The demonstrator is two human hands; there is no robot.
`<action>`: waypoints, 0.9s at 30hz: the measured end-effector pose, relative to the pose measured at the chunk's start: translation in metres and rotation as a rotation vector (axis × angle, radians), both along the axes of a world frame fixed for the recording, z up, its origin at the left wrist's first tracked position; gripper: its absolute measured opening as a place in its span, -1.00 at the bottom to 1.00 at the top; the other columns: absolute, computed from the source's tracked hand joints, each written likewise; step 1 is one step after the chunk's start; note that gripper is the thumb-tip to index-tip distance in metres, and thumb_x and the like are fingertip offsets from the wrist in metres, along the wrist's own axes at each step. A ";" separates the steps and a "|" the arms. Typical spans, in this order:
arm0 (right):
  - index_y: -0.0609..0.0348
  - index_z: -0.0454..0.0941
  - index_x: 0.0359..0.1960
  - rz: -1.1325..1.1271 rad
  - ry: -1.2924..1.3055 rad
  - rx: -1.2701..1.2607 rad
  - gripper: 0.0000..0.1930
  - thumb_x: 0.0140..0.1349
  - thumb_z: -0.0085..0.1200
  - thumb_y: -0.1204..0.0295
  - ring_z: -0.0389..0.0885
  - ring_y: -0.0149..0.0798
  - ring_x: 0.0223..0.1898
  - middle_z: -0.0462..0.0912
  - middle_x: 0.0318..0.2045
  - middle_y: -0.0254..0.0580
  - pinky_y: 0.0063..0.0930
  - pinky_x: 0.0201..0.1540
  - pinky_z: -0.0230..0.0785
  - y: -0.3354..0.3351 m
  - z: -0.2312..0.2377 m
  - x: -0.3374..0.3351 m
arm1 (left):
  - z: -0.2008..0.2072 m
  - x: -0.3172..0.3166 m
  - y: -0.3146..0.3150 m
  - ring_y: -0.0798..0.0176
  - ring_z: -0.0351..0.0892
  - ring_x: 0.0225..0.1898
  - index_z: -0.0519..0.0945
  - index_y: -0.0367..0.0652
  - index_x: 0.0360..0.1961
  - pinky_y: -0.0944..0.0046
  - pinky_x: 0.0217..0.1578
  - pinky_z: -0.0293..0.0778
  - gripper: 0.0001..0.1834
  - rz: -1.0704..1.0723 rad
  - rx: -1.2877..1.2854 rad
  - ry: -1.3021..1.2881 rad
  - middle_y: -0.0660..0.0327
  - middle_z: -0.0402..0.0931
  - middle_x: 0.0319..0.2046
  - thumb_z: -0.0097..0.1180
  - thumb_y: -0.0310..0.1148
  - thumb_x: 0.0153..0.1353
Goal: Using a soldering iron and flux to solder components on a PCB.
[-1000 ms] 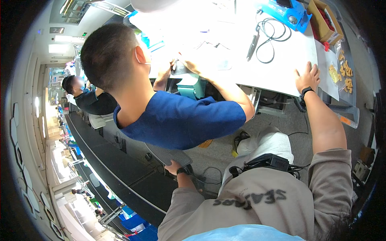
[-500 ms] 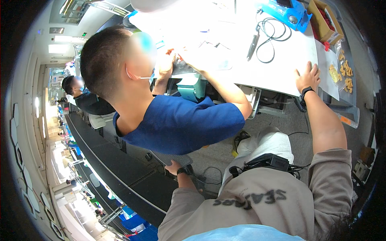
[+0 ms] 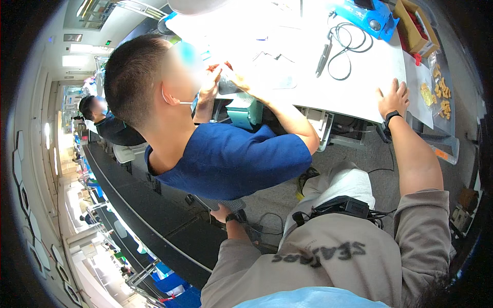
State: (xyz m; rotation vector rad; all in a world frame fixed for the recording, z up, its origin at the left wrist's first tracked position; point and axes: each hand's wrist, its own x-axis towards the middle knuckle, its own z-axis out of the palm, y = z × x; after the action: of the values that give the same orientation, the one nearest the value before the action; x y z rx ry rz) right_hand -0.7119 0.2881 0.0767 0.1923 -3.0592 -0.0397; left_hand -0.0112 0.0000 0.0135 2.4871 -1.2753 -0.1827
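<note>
My left hand [image 3: 221, 212] grips the edge of a grey chair back [image 3: 234, 204], behind the co-worker seated there. Part of its fingers is hidden. My right hand [image 3: 394, 100] lies on the near right corner of the white table [image 3: 359, 97], palm down with fingers spread and nothing in them. To its right is a sheet of white paper [image 3: 415, 82] with small yellow and tan pieces beside it. The co-worker in a blue top [image 3: 231, 159] holds small reddish pieces [image 3: 227, 65] in both hands over the table.
A blue device with a knob [image 3: 374, 23] stands at the back right, near a black pen-shaped tool [image 3: 323, 60] and looped cable [image 3: 350, 51]. Beyond is a cardboard box [image 3: 429, 46]. A plastic tray [image 3: 452, 142] lies right. Cables [image 3: 269, 220] run over the floor.
The co-worker's hands have shifted slightly, the fingers lifting and parting a little over the table. Both my hands stay where they were.
</note>
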 end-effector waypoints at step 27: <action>-0.07 0.09 0.50 -0.018 -0.036 0.005 -0.15 0.28 0.12 -0.12 -0.04 0.24 0.53 0.04 0.51 0.03 0.23 0.44 0.02 -0.003 0.007 0.002 | 0.004 -0.003 0.001 -0.28 0.57 0.14 0.34 -0.38 0.31 -0.10 0.12 0.54 -0.27 0.020 0.040 0.022 -0.27 0.52 0.15 0.23 -0.12 0.25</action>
State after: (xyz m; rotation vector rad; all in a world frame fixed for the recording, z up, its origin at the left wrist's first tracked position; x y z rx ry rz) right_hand -0.7098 0.2851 0.0840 0.1670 -3.0975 -0.0461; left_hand -0.0139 0.0008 0.0172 2.5229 -1.2497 -0.2315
